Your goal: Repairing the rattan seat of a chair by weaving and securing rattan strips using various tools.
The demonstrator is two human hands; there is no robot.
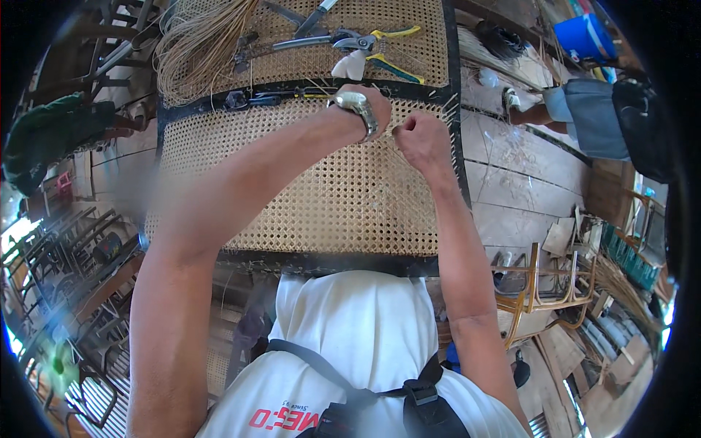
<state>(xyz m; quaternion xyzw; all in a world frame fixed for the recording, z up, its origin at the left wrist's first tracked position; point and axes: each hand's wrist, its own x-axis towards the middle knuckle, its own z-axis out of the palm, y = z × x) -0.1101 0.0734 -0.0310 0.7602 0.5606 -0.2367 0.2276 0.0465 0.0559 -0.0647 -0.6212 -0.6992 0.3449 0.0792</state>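
Observation:
A woven cane panel (307, 204) in a dark frame (454, 51) lies in front of me, with short loose cane ends sticking up along its right edge. My left hand (377, 109), a metal watch (355, 104) on its wrist, is curled over the panel below the dark crossbar; its fingers are mostly hidden. Close to its right, near the panel's right edge, my right hand (426, 143) is closed in a fist. Whatever either hand grips is too thin or too hidden to make out.
On the far cane section lie a bundle of cane strands (197, 55), shears (355, 42) with yellow-edged handles, and a small white piece (349, 66). Metal frames (87, 270) crowd the left. At right are a wooden chair frame (537, 292), a blue bucket (584, 38) and another person (595, 117).

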